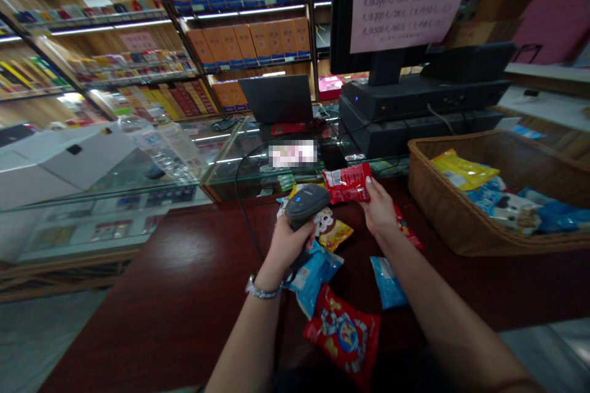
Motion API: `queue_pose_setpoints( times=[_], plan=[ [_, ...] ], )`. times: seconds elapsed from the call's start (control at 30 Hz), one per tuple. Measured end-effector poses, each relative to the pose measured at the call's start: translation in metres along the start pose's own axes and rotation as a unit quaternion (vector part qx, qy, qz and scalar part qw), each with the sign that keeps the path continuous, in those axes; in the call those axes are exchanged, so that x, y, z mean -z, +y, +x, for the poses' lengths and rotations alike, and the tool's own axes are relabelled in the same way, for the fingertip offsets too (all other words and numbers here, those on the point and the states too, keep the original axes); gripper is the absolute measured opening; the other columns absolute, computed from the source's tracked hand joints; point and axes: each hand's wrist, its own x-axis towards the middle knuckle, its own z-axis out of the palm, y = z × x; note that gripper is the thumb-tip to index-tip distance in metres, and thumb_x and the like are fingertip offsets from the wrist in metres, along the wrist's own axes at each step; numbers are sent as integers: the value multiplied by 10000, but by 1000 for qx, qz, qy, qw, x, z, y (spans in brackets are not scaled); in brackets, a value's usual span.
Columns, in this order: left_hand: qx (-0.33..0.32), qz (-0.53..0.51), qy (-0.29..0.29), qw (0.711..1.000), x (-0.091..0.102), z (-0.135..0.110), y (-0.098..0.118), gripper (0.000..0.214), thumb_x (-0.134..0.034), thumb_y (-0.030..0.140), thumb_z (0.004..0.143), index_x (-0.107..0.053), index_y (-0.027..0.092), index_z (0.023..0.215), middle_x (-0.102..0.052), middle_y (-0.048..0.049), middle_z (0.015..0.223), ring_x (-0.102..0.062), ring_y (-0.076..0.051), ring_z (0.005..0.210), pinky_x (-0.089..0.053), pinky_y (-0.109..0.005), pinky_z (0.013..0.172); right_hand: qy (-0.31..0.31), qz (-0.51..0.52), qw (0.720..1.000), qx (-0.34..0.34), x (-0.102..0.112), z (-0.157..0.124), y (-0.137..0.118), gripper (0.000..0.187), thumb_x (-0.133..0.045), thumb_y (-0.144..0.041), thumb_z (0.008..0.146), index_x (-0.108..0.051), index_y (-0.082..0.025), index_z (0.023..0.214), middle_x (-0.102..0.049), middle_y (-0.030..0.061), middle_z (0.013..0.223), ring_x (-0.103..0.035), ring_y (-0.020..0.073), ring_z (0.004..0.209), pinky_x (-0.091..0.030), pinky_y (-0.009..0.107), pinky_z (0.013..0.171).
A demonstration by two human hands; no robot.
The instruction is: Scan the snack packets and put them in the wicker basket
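Note:
My left hand (288, 245) is wrapped round the handle of a dark grey barcode scanner (306, 201) with a small blue light. In my right hand (380, 207) is a red snack packet (345, 183), pinched at its right end, its printed back and barcode showing. The scanner's head is just left of this packet. Beneath and around my hands lie a yellow snack packet (335, 230), a blue snack packet (318, 273) and a second red packet (345, 334). Another blue packet (387, 282) is partly behind my right forearm, as is a further red packet (408, 230).
On the right a wicker basket (461, 239) holds yellow and blue packets. A monitor and till unit (415, 101) stand behind, beside a laptop (279, 100). Plastic bottles (161, 147) and a white box (69, 156) rest on the glass counter. The scanner's cable (237, 190) loops leftward.

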Motion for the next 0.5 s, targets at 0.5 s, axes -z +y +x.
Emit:
queue_pose_setpoints(
  times=[0.5],
  plan=[
    [16, -3, -19, 1000, 2, -2, 2, 184, -705, 275, 740, -548, 182, 719, -563, 35, 470, -473, -99, 357, -385, -219, 382, 14, -106, 990, 94, 4, 2, -19, 449, -734, -500, 767, -725, -183, 1085, -752, 66, 1039, -697, 205, 925, -572, 387, 868]
  ],
)
